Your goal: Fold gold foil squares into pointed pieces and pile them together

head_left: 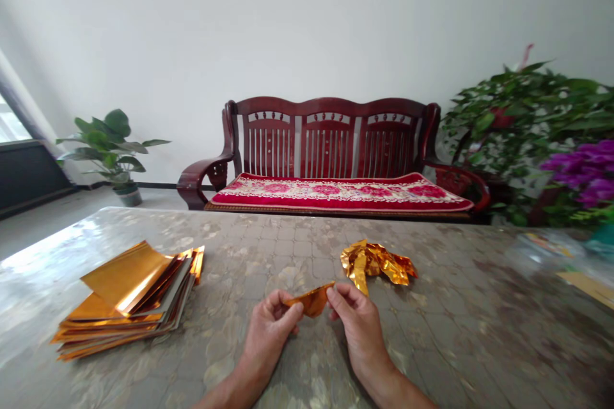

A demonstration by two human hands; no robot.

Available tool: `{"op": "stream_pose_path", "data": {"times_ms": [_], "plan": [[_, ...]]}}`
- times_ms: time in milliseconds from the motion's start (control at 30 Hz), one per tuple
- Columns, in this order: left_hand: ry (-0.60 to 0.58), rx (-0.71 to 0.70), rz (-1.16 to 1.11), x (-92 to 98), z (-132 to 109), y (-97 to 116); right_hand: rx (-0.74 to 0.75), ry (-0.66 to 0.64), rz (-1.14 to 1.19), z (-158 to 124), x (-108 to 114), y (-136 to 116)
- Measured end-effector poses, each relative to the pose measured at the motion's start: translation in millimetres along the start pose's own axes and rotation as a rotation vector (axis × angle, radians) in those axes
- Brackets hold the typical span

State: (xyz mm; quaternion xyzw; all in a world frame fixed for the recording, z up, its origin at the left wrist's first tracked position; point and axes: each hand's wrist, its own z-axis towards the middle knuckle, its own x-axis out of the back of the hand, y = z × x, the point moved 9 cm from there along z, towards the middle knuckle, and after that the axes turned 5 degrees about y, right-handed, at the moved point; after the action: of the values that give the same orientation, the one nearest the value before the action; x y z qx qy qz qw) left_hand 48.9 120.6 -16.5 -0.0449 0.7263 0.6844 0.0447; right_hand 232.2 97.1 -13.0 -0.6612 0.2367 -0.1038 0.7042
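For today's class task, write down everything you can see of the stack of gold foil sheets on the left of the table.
The stack of gold foil sheets is a loose pile of thin rectangular sheets, shiny orange-gold, with paler grey showing along some edges. The sheets lie fanned and unevenly aligned, and the top one sits askew with its surface catching the light. The pile rests flat on the mottled, glossy table top, left of the person's left hand, which does not touch it.
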Motion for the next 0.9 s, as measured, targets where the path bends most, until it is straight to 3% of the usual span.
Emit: {"op": "stream_pose_path", "data": {"times_ms": [200,433,900], "plan": [[-0.072,-0.081,0.026,-9.4,-1.4,3.3,0.052,-0.005,-0.095,4.7,0.3,-4.4],[-0.066,-0.145,0.090,-10.3,-4.9,13.4,0.134,-0.019,-0.126,3.2,-3.9,-9.7],[-0.092,-0.051,0.002,-7.4,2.2,3.6,0.001,-0.192,0.080,-4.4,-15.3,-5.7]]}}
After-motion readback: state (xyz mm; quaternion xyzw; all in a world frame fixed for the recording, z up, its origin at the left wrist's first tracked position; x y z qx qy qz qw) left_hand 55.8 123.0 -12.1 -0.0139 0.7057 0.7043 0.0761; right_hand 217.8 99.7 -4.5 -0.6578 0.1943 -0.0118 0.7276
